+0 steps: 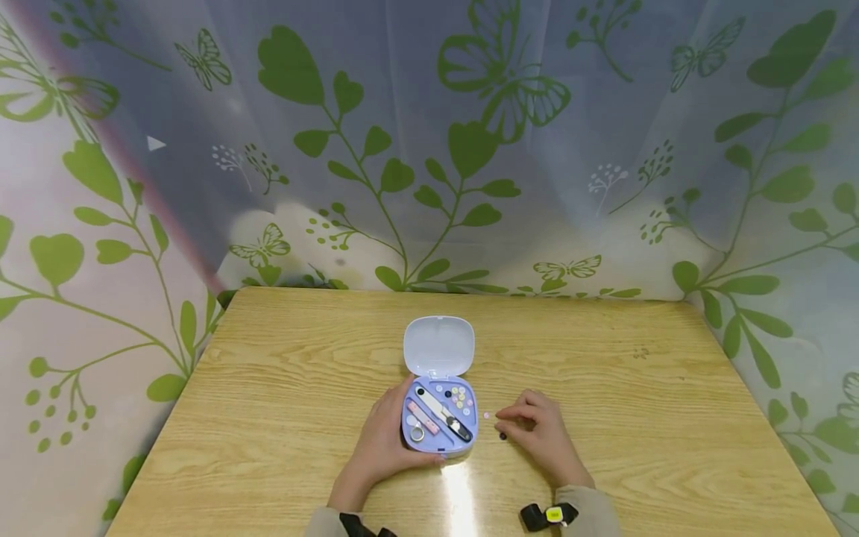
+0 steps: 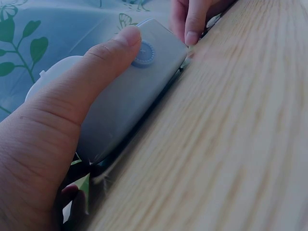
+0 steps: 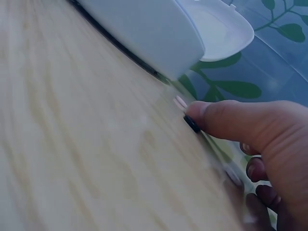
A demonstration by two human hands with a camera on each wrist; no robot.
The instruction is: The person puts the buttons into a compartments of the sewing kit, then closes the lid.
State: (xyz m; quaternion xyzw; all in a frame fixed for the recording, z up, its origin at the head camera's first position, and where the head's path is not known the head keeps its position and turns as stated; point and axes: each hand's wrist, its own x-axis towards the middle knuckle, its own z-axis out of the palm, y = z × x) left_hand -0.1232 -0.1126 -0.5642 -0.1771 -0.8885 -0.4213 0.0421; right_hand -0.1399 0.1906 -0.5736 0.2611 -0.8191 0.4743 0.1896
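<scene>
In the head view my left hand (image 1: 384, 438) grips a lilac sewing box (image 1: 474, 440) from its left side, the thumb along its front. The thumb lies beside a round blue catch (image 2: 144, 54) in the left wrist view. My right hand (image 1: 540, 436) is low over the table to the right of the box, with index finger and thumb slightly apart. Just left of its fingertips lies a pink button (image 1: 486, 415). A black button (image 1: 502, 436) lies by the thumb; the right wrist view shows this black button (image 3: 191, 123) close under the thumb tip.
The box's white lid (image 1: 439, 346) stands open at the back. Its compartments hold white-and-black snips (image 1: 439, 410), a pink-and-white stick (image 1: 423, 418), a silver ring-shaped thimble (image 1: 417, 433) and several small buttons (image 1: 459, 399). A patterned curtain (image 1: 416, 149) hangs behind the wooden table (image 1: 295, 358).
</scene>
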